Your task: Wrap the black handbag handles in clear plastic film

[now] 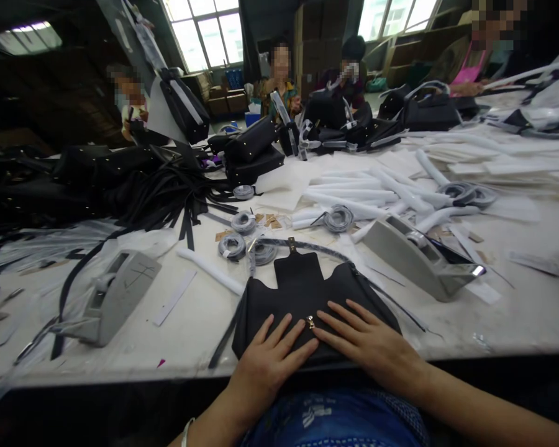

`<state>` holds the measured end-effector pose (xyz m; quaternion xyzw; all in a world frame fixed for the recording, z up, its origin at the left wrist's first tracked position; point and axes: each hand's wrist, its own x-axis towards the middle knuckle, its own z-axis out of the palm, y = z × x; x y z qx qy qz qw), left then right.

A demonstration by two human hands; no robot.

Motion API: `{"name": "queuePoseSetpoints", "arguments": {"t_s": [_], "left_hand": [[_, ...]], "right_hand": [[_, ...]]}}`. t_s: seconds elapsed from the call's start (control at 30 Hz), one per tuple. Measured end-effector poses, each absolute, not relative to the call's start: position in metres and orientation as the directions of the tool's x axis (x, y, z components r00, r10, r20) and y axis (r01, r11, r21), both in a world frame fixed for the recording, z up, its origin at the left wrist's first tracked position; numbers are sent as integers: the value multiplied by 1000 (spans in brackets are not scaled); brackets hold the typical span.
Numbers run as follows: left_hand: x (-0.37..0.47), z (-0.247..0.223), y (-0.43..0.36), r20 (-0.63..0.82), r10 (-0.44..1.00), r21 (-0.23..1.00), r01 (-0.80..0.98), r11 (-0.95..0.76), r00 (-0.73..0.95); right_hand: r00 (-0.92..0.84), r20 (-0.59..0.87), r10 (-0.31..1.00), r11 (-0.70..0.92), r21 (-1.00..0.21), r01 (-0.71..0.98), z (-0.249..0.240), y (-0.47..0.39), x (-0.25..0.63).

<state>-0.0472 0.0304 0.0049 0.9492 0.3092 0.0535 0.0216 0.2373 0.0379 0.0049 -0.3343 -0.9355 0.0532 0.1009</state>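
Note:
A black handbag (pixel 261 305) lies at the table's front edge, its flap (pixel 299 270) turned back away from me. Gold-coloured hardware shows at the flap's end, and a small gold clasp (pixel 310 322) sits on the front of the bag. My left hand (pixel 271 351) rests flat on the bag's left part, fingers spread. On the other side of the clasp, my right hand (pixel 370 341) presses flat with its fingers apart. Behind the flap arches the bag's strap (pixel 326 249), partly wrapped in clear film.
Grey tape dispensers stand left (pixel 121 298) and right (pixel 414 257) of the bag. Coiled straps (pixel 233 246) and white foam tubes (pixel 354 195) lie beyond it. Black bags (pixel 256 146) and loose black straps (pixel 158 192) pile up farther back. Several people sit across the table.

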Motion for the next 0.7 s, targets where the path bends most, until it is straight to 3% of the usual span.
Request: {"name": "queuePoseSetpoints", "arguments": {"t_s": [0.2,0.37,0.43,0.6,0.7], "left_hand": [[-40,3,18,51,643,143,632,-762,764],[-29,-14,14,214,651,-5,668,-744,728],[-27,-26,14,281,658,-29,691,-722,699],[-25,-50,16,364,662,-92,733,-674,655],[-24,-57,17,398,639,-128,730,-672,658]], "right_hand": [[-741,68,668,698,-402,592,-2,28,244],[-596,61,800,529,-539,655,23,45,228],[-603,79,794,557,-492,669,25,59,213],[-827,92,554,826,-178,534,19,92,186],[-854,77,514,854,-136,502,18,100,182]]}}
